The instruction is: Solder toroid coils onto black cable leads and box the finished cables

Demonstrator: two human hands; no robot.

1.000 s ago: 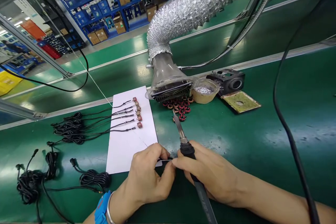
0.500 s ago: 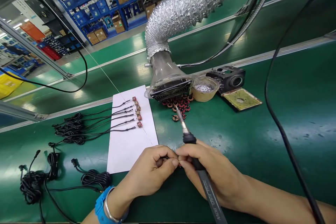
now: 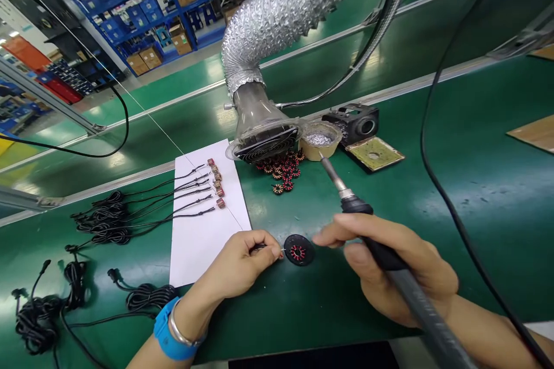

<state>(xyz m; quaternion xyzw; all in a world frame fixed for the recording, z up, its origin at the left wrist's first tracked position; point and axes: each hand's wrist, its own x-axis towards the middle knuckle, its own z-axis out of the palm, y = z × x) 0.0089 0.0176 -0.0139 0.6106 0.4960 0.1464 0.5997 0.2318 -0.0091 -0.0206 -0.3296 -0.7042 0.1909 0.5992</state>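
My left hand pinches the bare end of a thin black wire just left of a round black disc holding a red toroid coil on the green belt. My right hand grips a soldering iron by its black handle, the metal tip raised and pointing toward a small pot of solder dross. The right fingertips hover just right of the disc, apart from it.
A white sheet carries several wired coils. Black cable bundles lie left. A silver fume duct with a clear hood sits over a pile of red coils. An iron stand with its sponge tray is behind.
My hands have separated. The right hand lifted the iron and swung its tip to the right, toward the pot. The disc with the coil now lies uncovered between the hands.
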